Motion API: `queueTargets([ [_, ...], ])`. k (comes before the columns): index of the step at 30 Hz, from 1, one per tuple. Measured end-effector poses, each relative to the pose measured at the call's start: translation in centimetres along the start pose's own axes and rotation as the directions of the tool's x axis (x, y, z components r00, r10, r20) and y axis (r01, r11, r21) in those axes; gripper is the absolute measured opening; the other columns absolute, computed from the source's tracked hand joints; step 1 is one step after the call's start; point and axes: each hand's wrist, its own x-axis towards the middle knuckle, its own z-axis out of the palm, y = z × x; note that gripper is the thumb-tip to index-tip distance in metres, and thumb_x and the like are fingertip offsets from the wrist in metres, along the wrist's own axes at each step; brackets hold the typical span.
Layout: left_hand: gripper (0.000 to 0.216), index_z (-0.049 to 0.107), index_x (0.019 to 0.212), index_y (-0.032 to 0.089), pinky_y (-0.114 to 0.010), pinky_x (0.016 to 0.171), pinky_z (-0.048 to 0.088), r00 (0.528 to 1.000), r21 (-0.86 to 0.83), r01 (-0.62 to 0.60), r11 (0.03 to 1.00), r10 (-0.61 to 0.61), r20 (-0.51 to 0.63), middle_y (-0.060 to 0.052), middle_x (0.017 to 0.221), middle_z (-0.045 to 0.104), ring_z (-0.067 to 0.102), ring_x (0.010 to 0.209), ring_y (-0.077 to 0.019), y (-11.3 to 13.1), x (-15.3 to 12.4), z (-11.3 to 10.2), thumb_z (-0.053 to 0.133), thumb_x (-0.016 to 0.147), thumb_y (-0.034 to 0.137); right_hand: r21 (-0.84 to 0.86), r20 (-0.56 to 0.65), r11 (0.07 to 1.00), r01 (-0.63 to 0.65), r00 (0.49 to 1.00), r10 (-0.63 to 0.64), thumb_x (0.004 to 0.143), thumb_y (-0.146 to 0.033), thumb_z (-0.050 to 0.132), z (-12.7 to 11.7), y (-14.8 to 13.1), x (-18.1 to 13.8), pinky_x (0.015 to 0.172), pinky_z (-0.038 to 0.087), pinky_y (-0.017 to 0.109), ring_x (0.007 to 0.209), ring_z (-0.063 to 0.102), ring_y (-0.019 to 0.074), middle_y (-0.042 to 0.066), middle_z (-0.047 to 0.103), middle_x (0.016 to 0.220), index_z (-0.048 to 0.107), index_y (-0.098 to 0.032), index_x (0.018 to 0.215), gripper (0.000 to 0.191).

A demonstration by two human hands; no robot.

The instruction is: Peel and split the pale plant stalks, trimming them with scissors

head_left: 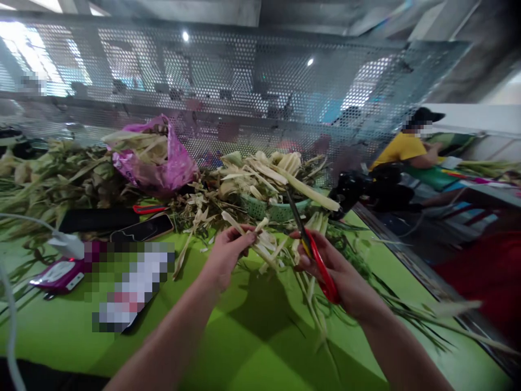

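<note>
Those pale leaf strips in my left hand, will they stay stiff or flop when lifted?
Probably floppy: the pale leaf strips bend and droop beyond the left hand. Likely light, since a loose pinch holds them. They look dry, so perhaps easily torn.

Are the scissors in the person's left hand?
No, the red-handled scissors are in the right hand; the left hand holds leaf strips.

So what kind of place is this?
Probably a shared workshop for trimming plants. The green table is heaped with pale stalks, the right hand holds red scissors, the left hand pale strips, and near a perforated metal screen another person sits by more greenery.
</note>
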Motion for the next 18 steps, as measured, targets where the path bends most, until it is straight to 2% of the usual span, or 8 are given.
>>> queueTargets([
  [2,0.025,0.069,0.080,0.016,-0.019,0.053,0.033,1.000,-0.010,-0.007,1.000,0.007,-0.025,-0.001,0.073,0.063,0.046,0.059,-0.0061,0.2,0.1,-0.1,0.075,0.064,0.034,-0.105,0.004,0.994,0.000,1.000,0.001,0.071,-0.057,0.066,-0.2,0.3,-0.1,0.083,0.051,0.033,0.097,0.059,0.0228,0.006,0.059,0.108,0.045,-0.029,0.130,0.069],
  [4,0.025,0.069,0.080,0.016,-0.019,0.053,0.032,0.999,-0.016,-0.016,1.000,0.016,-0.034,-0.001,0.074,0.064,0.046,0.060,-0.0061,0.3,0.0,-0.2,0.074,0.066,0.036,-0.221,0.038,0.975,0.007,0.999,0.001,0.072,-0.059,0.064,-0.4,0.6,-0.1,0.088,0.049,0.035,0.107,0.056,0.0263,0.009,0.058,0.117,0.046,-0.027,0.131,0.069],
  [8,0.023,0.068,0.080,0.017,-0.020,0.055,0.032,0.999,-0.019,-0.029,0.999,0.029,-0.026,-0.001,0.077,0.066,0.048,0.061,-0.0069,0.4,-0.1,-0.2,0.072,0.067,0.035,-0.352,0.112,0.936,-0.001,0.993,0.043,0.076,-0.057,0.060,-0.4,0.2,0.0,0.082,0.050,0.035,0.095,0.059,0.0255,0.007,0.062,0.101,0.045,-0.023,0.131,0.066],
  [12,0.021,0.067,0.077,0.018,-0.020,0.053,0.030,0.999,0.005,-0.034,0.999,0.034,-0.028,0.001,0.072,0.062,0.045,0.057,-0.0063,0.5,-0.2,-0.1,0.073,0.065,0.035,-0.391,0.213,0.918,0.068,0.977,0.018,0.080,-0.053,0.056,-0.1,-0.5,0.0,0.077,0.050,0.033,0.087,0.059,0.0235,0.004,0.061,0.090,0.047,-0.022,0.127,0.056],
  [18,0.019,0.066,0.075,0.017,-0.021,0.052,0.028,0.998,0.058,-0.047,0.997,0.048,-0.028,0.002,0.067,0.060,0.044,0.057,-0.0069,0.7,-0.3,0.4,0.072,0.065,0.031,-0.418,0.271,0.901,0.119,0.963,-0.002,0.081,-0.049,0.057,0.7,-0.7,-0.2,0.077,0.048,0.033,0.089,0.058,0.0251,0.005,0.062,0.097,0.052,-0.022,0.119,0.047],
])
